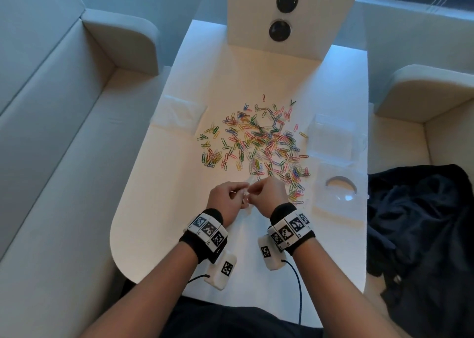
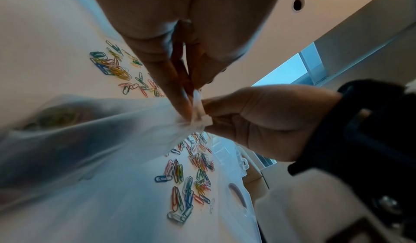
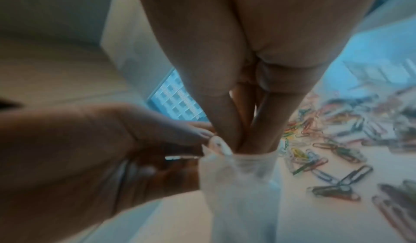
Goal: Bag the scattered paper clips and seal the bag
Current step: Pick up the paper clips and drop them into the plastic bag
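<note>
Both hands meet over the near middle of the white worktop (image 1: 159,209), just short of the clip spread. Left hand (image 1: 225,199) and right hand (image 1: 266,194) each pinch the top edge of a small clear bag (image 2: 112,158). In the left wrist view, the left fingers (image 2: 178,97) are pressed together on the bag's mouth strip, with the right thumb and forefinger clamped on the same strip from the other side. In the right wrist view, the right fingers (image 3: 227,127) are closed tight on the bunched bag top (image 3: 236,172), and the left fingertips are touching it just beside them. The bag hangs down toward the worktop between the wrists. A blurred greenish-yellow patch shows through the film near its lower end in the left wrist view; cannot tell what it is.

Paper clips (image 1: 259,143) of many colours lie scattered loose across the worktop centre, beyond and to the right of the hands, some nearly touching the right hand.

Right edge of the worktop: a clear plastic box (image 1: 331,137), and nearer, a clear flat lid (image 1: 338,196) with a rounded cut-out. Left of the clips, a flat clear packet (image 1: 179,114). A dark garment (image 1: 420,235) lies on the seat to the right. Both wrists wear black bands with coded marker tiles.
</note>
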The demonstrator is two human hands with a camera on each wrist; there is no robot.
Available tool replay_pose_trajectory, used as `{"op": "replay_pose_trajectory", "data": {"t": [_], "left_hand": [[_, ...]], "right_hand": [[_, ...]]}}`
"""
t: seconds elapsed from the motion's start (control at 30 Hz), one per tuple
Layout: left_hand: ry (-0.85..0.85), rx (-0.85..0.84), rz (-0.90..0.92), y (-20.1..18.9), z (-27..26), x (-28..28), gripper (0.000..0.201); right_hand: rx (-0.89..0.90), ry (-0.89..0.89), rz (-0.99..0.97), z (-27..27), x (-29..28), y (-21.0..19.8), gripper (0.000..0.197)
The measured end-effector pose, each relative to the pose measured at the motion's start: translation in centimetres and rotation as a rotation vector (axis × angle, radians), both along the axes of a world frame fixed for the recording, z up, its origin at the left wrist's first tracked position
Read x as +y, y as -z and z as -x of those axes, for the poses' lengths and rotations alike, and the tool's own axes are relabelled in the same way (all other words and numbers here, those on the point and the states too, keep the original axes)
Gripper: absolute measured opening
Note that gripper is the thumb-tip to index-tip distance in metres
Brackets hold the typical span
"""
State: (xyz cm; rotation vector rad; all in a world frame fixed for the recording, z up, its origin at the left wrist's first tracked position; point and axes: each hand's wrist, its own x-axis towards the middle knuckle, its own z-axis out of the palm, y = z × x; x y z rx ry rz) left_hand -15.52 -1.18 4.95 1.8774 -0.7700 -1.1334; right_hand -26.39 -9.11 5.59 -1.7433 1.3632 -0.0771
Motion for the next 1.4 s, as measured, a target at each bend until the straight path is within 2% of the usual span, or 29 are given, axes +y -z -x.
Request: {"op": "replay_pose_trajectory", "data": {"t": [0.1,0.17,0.2,0.27,0.33,0.37,0.4,0.47,0.53,0.63,0.87,1.03,1.13,1.2,1.3,1.33,1.4], "left_hand": [[-0.014,0.008,-0.002,-0.1,-0.5,0.0,0.024],[-0.038,0.005,-0.009,0.0,-1.0,0.1,0.023],[-0.047,0.000,-0.014,-0.1,-1.4,0.2,0.023],[-0.059,-0.011,-0.021,-0.1,-2.3,0.5,0.024],[-0.076,0.003,-0.026,0.1,-3.2,0.8,0.025],[-0.088,0.020,-0.031,0.2,-3.4,1.0,0.025],[-0.097,0.035,-0.038,0.3,-3.7,1.1,0.025],[-0.103,0.050,-0.046,0.5,-4.0,1.2,0.025],[-0.106,0.053,-0.049,0.5,-4.1,1.3,0.026],[-0.108,0.057,-0.053,0.6,-4.1,1.4,0.026],[-0.090,0.030,-0.056,0.6,-3.4,1.7,0.025],[-0.081,0.046,-0.070,0.9,-2.9,1.7,0.025],[-0.097,0.083,-0.087,1.3,-2.4,1.4,0.024],[-0.108,0.110,-0.088,1.5,-1.8,1.3,0.024],[-0.121,0.150,-0.075,1.5,-0.7,0.8,0.023],[-0.123,0.157,-0.074,1.6,-0.4,0.6,0.022],[-0.111,0.153,-0.076,1.7,0.2,0.3,0.023]], "right_hand": [[-0.063,-0.047,0.070,0.4,0.1,-0.7,0.011],[-0.142,0.067,0.082,1.8,-0.5,-0.5,0.012],[-0.124,0.139,0.101,2.8,-0.8,0.0,0.018],[0.061,0.231,0.108,5.4,-1.1,1.7,0.055],[0.273,0.274,0.003,7.9,-0.6,3.8,0.100],[0.317,0.296,-0.041,8.9,-0.1,4.9,0.116],[0.334,0.312,-0.051,9.5,0.4,5.8,0.126],[0.330,0.335,0.011,10.0,0.9,7.5,0.136],[0.290,0.354,0.083,9.9,0.7,8.4,0.134],[0.215,0.373,0.179,9.1,-0.6,9.1,0.114],[0.070,0.348,0.332,7.1,-2.3,8.8,0.038],[0.048,0.356,0.347,7.7,-3.0,9.1,0.018],[-0.014,0.497,0.230,8.9,-3.1,9.1,0.016],[-0.151,0.671,0.040,9.6,-2.9,8.9,0.017],[-0.639,0.905,-0.347,10.2,-2.3,7.7,0.030],[-0.788,0.945,-0.432,10.1,-2.2,7.0,0.034],[-0.973,0.960,-0.543,9.5,-1.9,5.3,0.040]]}}
